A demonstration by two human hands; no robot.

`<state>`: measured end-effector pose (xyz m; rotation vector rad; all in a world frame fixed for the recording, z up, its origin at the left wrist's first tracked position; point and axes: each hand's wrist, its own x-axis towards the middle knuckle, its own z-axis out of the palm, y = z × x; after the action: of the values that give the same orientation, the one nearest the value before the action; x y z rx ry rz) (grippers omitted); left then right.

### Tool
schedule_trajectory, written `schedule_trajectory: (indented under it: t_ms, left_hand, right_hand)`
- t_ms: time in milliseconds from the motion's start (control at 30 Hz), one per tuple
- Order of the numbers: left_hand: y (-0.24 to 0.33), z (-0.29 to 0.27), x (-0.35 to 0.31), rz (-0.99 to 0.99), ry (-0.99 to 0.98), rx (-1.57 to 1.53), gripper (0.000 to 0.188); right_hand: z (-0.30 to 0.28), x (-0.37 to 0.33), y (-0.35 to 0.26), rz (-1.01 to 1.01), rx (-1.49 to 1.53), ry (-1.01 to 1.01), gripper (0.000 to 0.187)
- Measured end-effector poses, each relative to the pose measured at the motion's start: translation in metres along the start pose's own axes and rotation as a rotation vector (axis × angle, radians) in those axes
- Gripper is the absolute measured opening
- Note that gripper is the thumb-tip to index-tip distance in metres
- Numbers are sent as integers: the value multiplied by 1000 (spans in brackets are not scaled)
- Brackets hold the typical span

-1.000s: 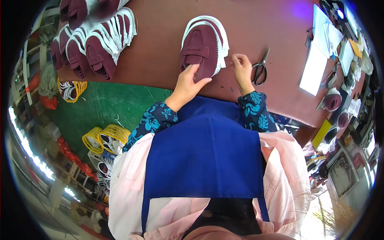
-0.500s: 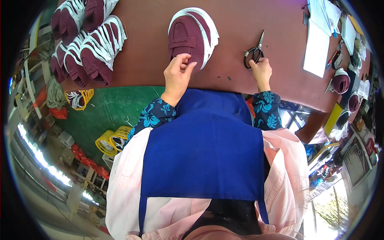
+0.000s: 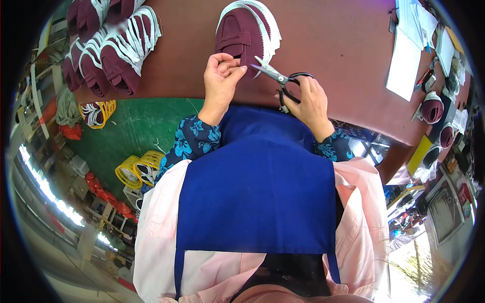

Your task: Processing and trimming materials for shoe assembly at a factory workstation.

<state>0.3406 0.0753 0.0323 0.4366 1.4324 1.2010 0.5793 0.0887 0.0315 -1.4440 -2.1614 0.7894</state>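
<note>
A burgundy shoe upper (image 3: 233, 33) with white lining along its edge lies on the brown table in front of me, apparently on top of another one. My left hand (image 3: 221, 76) pinches the upper's near end, though whatever is between thumb and fingers is too small to make out. In my right hand (image 3: 310, 101) are black-handled scissors (image 3: 275, 74), blades parted, their tips close to the upper's near right edge. Thumb and fingers sit in or around the handle loops.
Stacked burgundy uppers (image 3: 118, 60) fill the table's far left. White papers (image 3: 404, 60) lie at the right, with small tools and rolled burgundy pieces (image 3: 432, 108) beyond. Yellow baskets (image 3: 129, 171) stand on the green floor to the left.
My right hand has lifted the scissors off the table and brought them left to the upper, blades now parted. My left hand stays at the upper's near end.
</note>
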Motion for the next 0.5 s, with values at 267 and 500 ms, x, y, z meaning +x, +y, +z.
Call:
schedule_trajectory:
  t_ms: [267,500]
  left_hand:
    - [22,6,-2,-10,-14,-111,38]
    - [27,4,-2,-49,-14,-151,38]
  right_hand:
    - [0,19,-1,-159,-189,-17,45]
    - [-6,31,-3,-253,-337,8,39]
